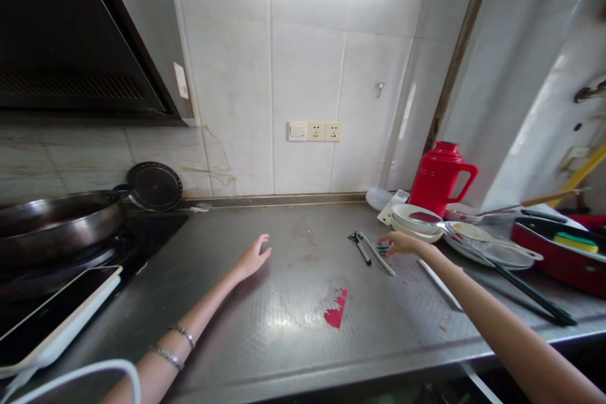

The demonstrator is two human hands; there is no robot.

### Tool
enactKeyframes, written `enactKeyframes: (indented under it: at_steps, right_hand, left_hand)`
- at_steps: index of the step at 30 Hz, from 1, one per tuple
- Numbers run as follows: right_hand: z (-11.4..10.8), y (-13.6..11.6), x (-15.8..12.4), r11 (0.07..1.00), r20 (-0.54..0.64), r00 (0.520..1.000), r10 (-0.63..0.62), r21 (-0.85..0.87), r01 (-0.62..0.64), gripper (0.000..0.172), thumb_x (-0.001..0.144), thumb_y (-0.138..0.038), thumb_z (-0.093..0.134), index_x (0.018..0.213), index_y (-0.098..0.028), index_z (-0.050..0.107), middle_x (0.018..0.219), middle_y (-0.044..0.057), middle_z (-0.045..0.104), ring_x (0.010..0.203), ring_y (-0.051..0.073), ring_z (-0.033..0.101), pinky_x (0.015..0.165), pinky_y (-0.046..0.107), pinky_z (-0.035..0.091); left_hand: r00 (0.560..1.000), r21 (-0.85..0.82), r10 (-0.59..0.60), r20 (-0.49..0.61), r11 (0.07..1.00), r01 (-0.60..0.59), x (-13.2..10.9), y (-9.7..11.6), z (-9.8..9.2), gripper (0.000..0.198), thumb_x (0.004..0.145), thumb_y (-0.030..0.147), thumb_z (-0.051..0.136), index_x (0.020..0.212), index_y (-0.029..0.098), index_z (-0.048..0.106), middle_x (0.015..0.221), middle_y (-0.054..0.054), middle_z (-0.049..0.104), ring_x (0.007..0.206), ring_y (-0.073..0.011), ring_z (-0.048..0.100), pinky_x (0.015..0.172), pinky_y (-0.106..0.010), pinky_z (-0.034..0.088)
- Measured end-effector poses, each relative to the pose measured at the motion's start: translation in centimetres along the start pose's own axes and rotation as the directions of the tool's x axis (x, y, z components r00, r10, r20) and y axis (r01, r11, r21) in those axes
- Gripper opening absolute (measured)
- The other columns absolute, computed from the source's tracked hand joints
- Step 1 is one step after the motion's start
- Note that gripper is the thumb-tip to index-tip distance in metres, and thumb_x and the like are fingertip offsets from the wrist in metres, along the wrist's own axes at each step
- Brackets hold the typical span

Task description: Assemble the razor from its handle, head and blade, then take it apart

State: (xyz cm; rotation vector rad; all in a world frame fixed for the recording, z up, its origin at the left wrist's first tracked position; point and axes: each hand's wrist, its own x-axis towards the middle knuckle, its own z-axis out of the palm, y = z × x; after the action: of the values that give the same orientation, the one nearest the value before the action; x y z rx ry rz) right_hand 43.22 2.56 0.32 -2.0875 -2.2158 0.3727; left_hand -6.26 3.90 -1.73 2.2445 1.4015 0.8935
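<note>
My left hand is over the left-centre of the metal counter, its fingers apart and holding nothing. On the right, my right hand reaches beside a small group of utensils, its fingers spread over a fork-like item that they partly hide; contact is unclear. Just left of it lie a light, curved utensil and a dark-and-silver peeler-like tool. A torn red patch is on the counter between my hands.
Bowls, plates, a black-handled utensil and a red thermos crowd the right. A white-handled item lies under my right forearm. At left are a pan, a tablet and a cable.
</note>
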Motion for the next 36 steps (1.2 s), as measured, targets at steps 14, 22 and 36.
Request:
enactKeyframes:
  at_steps: [14, 22, 36]
  right_hand:
    - [0.3, 0.7, 0.4, 1.0, 0.003, 1.0, 0.01, -0.003, -0.01, 0.052, 0.056, -0.016, 0.067, 0.108, -0.017, 0.066, 0.093, 0.009, 0.069, 0.083, 0.024, 0.064, 0.073, 0.028, 0.047]
    - [-0.1, -2.3, 0.8, 0.997, -0.198, 0.977, -0.078, -0.043, 0.071, 0.047, 0.072, -0.02, 0.057, 0.118, -0.012, 0.057, 0.122, 0.014, 0.056, 0.109, 0.024, 0.054, 0.094, 0.031, 0.039]
    - [6.3, -17.3, 2.6, 0.96, -0.27, 0.923, -0.274, -0.019, 0.28, 0.037, 0.084, -0.025, 0.045, 0.117, -0.013, 0.057, 0.121, 0.014, 0.057, 0.113, 0.022, 0.051, 0.096, 0.028, 0.035]
  left_hand:
    - [0.996, 0.025, -0.071, -0.056, 0.997, 0.073, -0.7, -2.9, -1.1, 0.035, 0.08, 0.026, 0.043, 0.113, 0.015, 0.048, 0.118, -0.012, 0.058, 0.11, -0.0198, 0.054, 0.097, -0.037, 0.039]
    - [0.99, 0.168, -0.099, -0.096, 0.979, 0.114, -1.0, -4.6, -2.7, 0.035, 0.081, 0.025, 0.041, 0.113, 0.013, 0.051, 0.12, -0.014, 0.056, 0.113, -0.0219, 0.051, 0.097, -0.034, 0.037]
    - [0.97, 0.361, -0.199, -0.139, 0.902, 0.237, -4.4, -7.6, -6.1, 0.034, 0.085, 0.025, 0.037, 0.113, 0.011, 0.052, 0.118, -0.015, 0.056, 0.113, -0.0231, 0.049, 0.097, -0.036, 0.034]
